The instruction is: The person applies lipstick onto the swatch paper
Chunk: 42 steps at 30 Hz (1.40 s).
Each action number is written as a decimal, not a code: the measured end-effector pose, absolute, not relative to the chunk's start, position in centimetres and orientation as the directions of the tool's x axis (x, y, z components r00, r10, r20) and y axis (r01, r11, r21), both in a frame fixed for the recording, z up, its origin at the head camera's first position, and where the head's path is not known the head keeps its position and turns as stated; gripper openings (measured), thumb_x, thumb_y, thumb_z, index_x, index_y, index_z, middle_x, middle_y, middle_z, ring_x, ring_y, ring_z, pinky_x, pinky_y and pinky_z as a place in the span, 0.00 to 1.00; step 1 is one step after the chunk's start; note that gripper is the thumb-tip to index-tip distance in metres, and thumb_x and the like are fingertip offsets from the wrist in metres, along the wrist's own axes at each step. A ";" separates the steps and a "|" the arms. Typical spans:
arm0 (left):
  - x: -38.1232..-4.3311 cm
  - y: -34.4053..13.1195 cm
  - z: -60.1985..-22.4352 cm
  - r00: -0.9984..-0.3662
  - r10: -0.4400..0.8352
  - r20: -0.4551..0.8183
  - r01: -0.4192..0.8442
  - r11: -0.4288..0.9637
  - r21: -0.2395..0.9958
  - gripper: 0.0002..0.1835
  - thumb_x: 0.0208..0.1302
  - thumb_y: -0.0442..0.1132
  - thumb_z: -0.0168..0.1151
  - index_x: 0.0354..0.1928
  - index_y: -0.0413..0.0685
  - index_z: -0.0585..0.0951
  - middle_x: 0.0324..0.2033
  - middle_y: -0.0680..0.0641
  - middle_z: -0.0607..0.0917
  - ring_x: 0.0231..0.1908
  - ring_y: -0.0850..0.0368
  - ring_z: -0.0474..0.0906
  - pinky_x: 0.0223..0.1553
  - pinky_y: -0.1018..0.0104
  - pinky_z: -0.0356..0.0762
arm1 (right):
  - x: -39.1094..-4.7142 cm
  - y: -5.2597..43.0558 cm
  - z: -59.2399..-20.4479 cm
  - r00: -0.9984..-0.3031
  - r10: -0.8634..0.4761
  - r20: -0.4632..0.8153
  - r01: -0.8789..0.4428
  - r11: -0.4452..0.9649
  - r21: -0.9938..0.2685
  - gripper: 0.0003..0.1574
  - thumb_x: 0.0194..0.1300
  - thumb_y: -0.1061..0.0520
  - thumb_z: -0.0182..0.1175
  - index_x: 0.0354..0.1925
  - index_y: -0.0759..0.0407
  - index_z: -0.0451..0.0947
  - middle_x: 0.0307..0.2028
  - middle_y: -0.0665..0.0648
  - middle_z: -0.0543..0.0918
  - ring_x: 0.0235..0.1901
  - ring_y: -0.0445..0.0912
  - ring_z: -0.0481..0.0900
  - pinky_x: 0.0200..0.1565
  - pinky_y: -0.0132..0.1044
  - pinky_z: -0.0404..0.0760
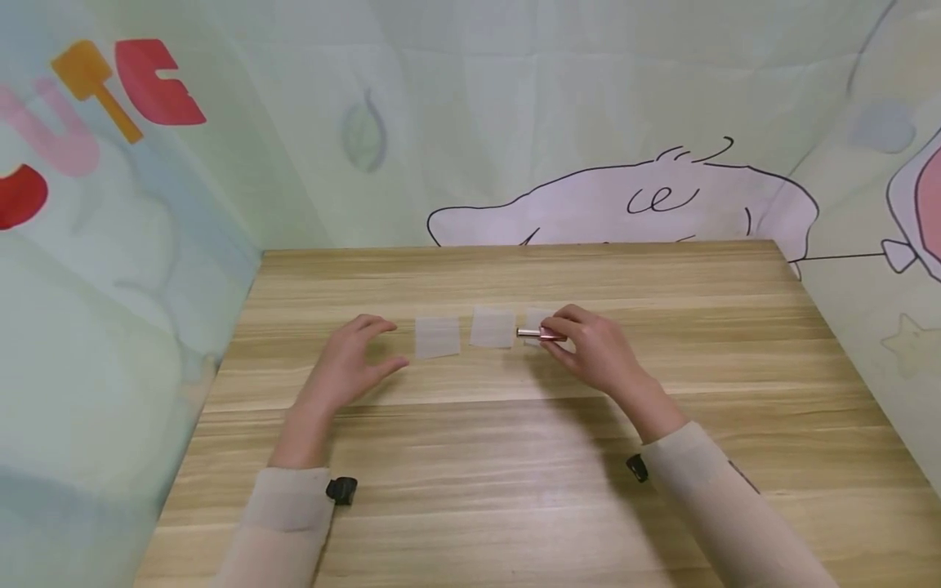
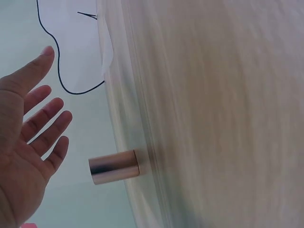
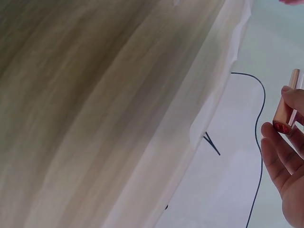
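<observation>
Left hand [image 2: 21, 171], fingers spread, near a copper-coloured cylinder [image 2: 114, 167] on a wood-grain table [image 2: 218, 118], pale backdrop [image 2: 78, 57] with black outline.

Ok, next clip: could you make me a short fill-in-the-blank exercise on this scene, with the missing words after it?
1. The tube is pinched by the ____ hand.
2. The left hand holds ____.
3. The number of pale squares on the table is ____.
4. The table's grain pattern looks like ____.

Missing words: right; nothing; three; wood.

Pale beige long sleeves [image 1: 270, 551], a small black device [image 1: 341, 491] beside each cuff [image 1: 288, 496]
</observation>
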<state>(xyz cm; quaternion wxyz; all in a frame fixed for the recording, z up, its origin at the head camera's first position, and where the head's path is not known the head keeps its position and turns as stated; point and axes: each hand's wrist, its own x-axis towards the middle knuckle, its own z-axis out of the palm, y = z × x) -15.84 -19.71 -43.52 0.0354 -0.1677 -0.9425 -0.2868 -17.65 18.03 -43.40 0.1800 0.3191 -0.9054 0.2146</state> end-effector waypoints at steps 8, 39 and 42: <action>-16.1 -18.4 -43.4 -0.931 0.327 0.158 0.360 0.768 0.529 0.30 0.59 0.46 0.76 0.59 0.37 0.81 0.56 0.40 0.81 0.57 0.40 0.77 0.61 0.45 0.74 | -17.7 17.3 -43.3 -0.702 -0.523 0.483 -0.684 0.683 -0.257 0.13 0.56 0.58 0.77 0.41 0.56 0.88 0.38 0.53 0.86 0.31 0.46 0.85 0.29 0.41 0.82; -16.8 -13.7 -42.9 -0.878 0.433 0.205 0.473 0.716 0.514 0.26 0.58 0.45 0.77 0.54 0.38 0.84 0.51 0.42 0.85 0.54 0.44 0.80 0.60 0.50 0.76 | -17.9 13.5 -42.5 -0.651 -0.594 0.473 -0.742 0.628 -0.233 0.11 0.59 0.56 0.75 0.41 0.55 0.88 0.38 0.51 0.86 0.32 0.43 0.85 0.31 0.36 0.83; -16.9 -13.2 -42.9 -0.866 0.446 0.224 0.494 0.705 0.509 0.25 0.58 0.45 0.78 0.54 0.39 0.84 0.51 0.43 0.85 0.53 0.45 0.81 0.59 0.52 0.76 | -18.0 13.1 -42.6 -0.649 -0.601 0.466 -0.745 0.625 -0.233 0.11 0.59 0.56 0.76 0.41 0.55 0.88 0.38 0.52 0.86 0.32 0.43 0.85 0.32 0.36 0.84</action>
